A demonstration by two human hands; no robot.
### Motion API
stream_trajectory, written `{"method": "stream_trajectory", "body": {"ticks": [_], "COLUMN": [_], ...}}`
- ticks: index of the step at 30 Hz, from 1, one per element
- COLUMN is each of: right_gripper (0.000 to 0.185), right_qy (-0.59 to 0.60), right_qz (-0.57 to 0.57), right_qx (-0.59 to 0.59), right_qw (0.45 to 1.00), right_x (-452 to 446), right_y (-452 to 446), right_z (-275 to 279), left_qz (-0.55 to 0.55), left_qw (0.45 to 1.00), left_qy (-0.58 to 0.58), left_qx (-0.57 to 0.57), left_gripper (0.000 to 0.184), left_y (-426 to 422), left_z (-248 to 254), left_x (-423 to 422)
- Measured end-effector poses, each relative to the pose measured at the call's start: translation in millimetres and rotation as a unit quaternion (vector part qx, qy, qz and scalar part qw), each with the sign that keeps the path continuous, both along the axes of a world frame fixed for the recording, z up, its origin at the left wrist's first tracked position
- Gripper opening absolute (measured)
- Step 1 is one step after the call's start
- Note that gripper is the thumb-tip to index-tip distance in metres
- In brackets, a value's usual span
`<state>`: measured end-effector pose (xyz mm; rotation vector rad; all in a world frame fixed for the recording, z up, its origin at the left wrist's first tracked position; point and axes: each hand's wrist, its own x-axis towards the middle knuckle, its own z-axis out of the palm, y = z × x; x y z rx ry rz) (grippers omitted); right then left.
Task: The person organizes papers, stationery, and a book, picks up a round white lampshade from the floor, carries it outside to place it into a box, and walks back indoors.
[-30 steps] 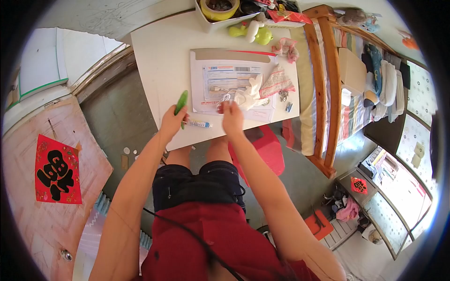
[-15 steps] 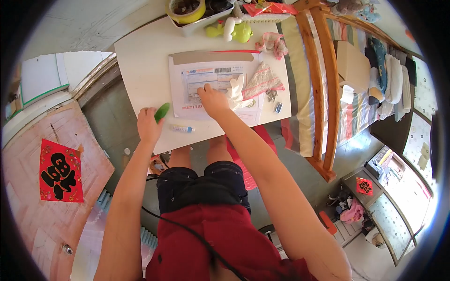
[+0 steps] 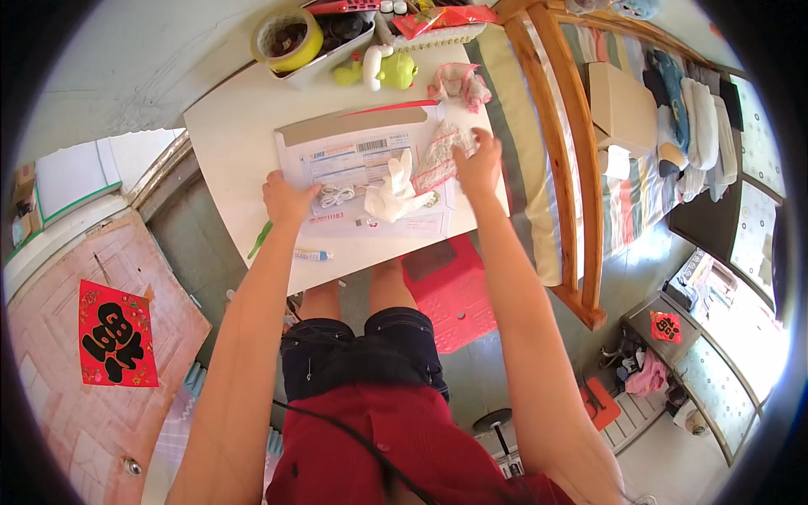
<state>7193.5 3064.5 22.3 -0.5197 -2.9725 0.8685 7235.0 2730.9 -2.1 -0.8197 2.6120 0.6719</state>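
My left hand is at the left edge of a large postal envelope, thumb and fingers apart. Beside my left forearm lies a slim green object, partly hidden. My right hand is at the right edge of a pink-and-white cloth, fingers spread; whether they touch it I cannot tell. Between my hands, on the envelope, are a coiled white cable and a white glove. A small white-and-blue tube lies near the front edge of the table.
At the back stand a bin with a yellow roll of tape and a green toy. Another crumpled cloth lies at the back right. A wooden bed frame borders the right side. Below the table is a red stool.
My left hand has left the green object and moved to the envelope's left edge. My right hand has gone right from the envelope to the cloth, uncovering the cable. The view has shifted slightly.
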Motion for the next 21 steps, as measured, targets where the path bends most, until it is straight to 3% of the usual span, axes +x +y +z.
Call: {"method": "stream_trajectory", "body": {"ticks": [3, 5, 8, 10, 13, 15, 18, 20, 21], "right_gripper": [0.054, 0.060, 0.049, 0.038, 0.029, 0.028, 0.039, 0.057, 0.057], "right_qy": [0.066, 0.043, 0.051, -0.059, 0.041, -0.033, -0.021, -0.109, -0.107], "right_qz": [0.017, 0.017, 0.086, 0.138, 0.089, 0.082, 0.144, 0.189, 0.192], "right_qx": [0.024, 0.003, 0.045, 0.032, -0.045, -0.045, 0.027, 0.046, 0.043], "right_qw": [0.997, 0.999, 0.994, 0.988, 0.994, 0.995, 0.989, 0.975, 0.974], "right_x": [-41.5, -69.0, -99.7, -113.2, -103.0, -78.8, -39.5, -30.1, -33.1], "right_y": [19.5, 24.8, 30.3, 39.3, 48.9, 53.0, 46.4, 44.4, 43.2], "right_z": [-1.2, 6.0, -4.3, -10.1, -3.8, 8.3, 9.6, -1.8, -7.3], "left_qz": [0.005, 0.001, -0.023, -0.051, -0.043, -0.023, 0.012, 0.030, 0.042], "left_qw": [1.000, 1.000, 0.998, 0.996, 0.998, 0.998, 0.990, 0.980, 0.969], "left_qy": [-0.029, -0.028, -0.044, -0.046, -0.010, -0.003, 0.003, 0.006, -0.033], "left_qx": [0.001, 0.007, 0.037, 0.049, 0.044, 0.062, 0.139, 0.195, 0.240], "left_gripper": [0.074, 0.070, 0.064, 0.058, 0.056, 0.055, 0.052, 0.050, 0.046], "left_y": [-6.3, -13.1, -22.6, -26.3, -27.0, -27.2, -29.1, -30.8, -32.9], "left_z": [-8.0, -13.8, -13.1, -12.4, -14.8, -18.8, -17.5, -11.6, -6.4], "left_x": [11.3, 15.9, 20.7, 19.8, 25.5, 30.2, 30.3, 26.4, 22.7]}}
